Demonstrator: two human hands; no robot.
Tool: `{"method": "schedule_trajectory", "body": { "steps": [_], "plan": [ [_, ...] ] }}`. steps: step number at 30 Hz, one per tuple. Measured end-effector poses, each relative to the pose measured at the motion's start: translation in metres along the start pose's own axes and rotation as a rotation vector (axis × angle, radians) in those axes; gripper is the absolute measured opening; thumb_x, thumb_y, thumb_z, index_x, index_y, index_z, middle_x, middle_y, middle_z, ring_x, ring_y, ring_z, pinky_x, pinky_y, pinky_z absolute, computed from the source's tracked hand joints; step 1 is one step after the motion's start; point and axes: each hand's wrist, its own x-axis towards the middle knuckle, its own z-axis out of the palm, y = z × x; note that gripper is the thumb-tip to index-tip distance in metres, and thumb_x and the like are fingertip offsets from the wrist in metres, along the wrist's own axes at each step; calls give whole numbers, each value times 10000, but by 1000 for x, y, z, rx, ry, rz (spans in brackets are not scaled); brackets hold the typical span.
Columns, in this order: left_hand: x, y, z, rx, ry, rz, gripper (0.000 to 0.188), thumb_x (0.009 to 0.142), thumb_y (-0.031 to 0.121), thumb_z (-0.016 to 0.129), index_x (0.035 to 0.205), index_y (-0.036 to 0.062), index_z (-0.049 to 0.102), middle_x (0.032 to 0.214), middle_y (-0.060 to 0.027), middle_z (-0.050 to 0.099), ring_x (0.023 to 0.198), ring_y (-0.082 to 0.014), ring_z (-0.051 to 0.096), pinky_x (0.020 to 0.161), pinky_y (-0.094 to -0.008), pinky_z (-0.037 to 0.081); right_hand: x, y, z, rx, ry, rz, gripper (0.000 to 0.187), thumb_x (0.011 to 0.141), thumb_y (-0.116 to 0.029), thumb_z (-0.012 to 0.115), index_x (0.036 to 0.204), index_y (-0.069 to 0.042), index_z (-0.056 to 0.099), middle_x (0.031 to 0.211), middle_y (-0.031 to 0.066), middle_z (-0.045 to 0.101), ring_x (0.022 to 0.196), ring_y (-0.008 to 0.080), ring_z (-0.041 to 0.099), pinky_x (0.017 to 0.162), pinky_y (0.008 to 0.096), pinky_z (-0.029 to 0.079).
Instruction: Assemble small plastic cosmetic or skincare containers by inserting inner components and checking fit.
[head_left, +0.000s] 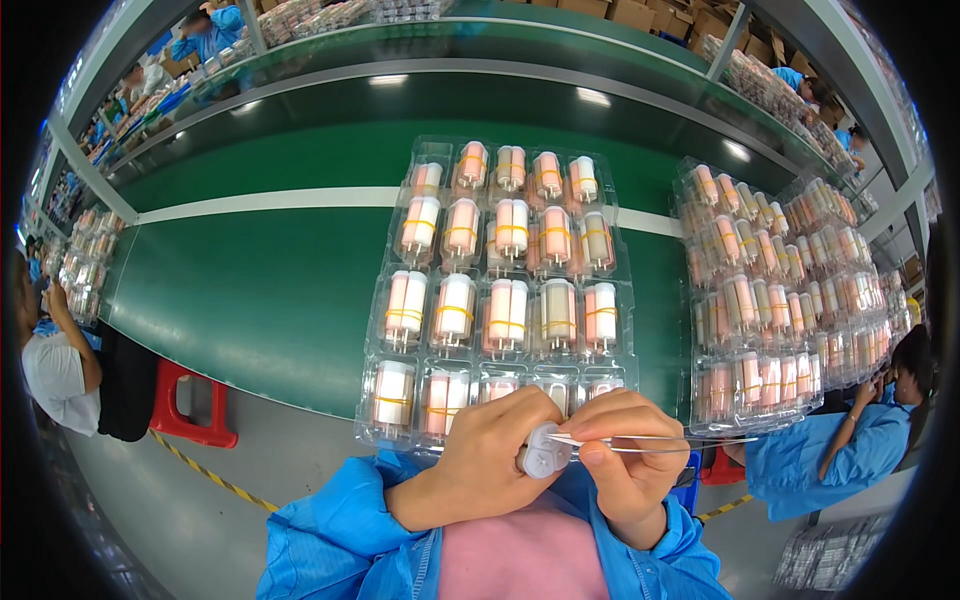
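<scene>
My left hand (490, 455) is closed around a pale grey plastic piece (545, 453), whose rounded end with small holes faces up toward me. The rest of that piece is hidden in my fingers. Between the thumb and fingers of my right hand (632, 455) is a thin pair of metal tweezers (660, 445). Their points touch or nearly touch the end of the grey piece. Just beyond both hands lies a clear plastic tray (372, 400) with rows of paired pink, white and grey cylinders (507, 310), bound by yellow bands.
The tray rests on a green worktable (250, 270) with a white stripe. More filled trays (755, 300) are stacked at the right. People sit at the left and right ends, near a red stool (195, 405). A metal shelf frame (440, 68) runs across the back.
</scene>
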Motion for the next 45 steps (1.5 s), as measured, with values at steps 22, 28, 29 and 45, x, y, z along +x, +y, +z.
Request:
{"method": "schedule_trajectory", "body": {
  "steps": [22,28,29,45],
  "plan": [
    [1,-3,4,40,44,52,186,719,99,711,810,45,559,729,-89,558,587,-284,578,493,-361,443,6,-4,-1,-16,-23,-23,86,737,-14,720,807,3,672,778,110,679,692,248,637,628,315,497],
    [0,-2,3,82,33,69,176,728,105,699,817,45,559,736,-85,559,598,-278,585,497,-360,450,5,-6,-1,11,-28,8,83,739,0,709,812,5,671,782,117,677,711,245,641,635,316,497],
    [0,-2,2,92,37,70,174,726,101,696,815,45,558,735,-83,558,598,-277,583,497,-360,450,6,-6,-1,7,-29,11,86,739,1,709,815,7,670,783,118,677,709,243,640,634,315,497],
    [3,0,2,109,55,108,164,696,53,681,789,51,546,732,-72,541,582,-261,565,484,-352,441,10,-10,-4,-131,-118,-157,155,705,10,742,844,-4,675,811,122,674,707,272,633,641,317,515]
  ]
}}
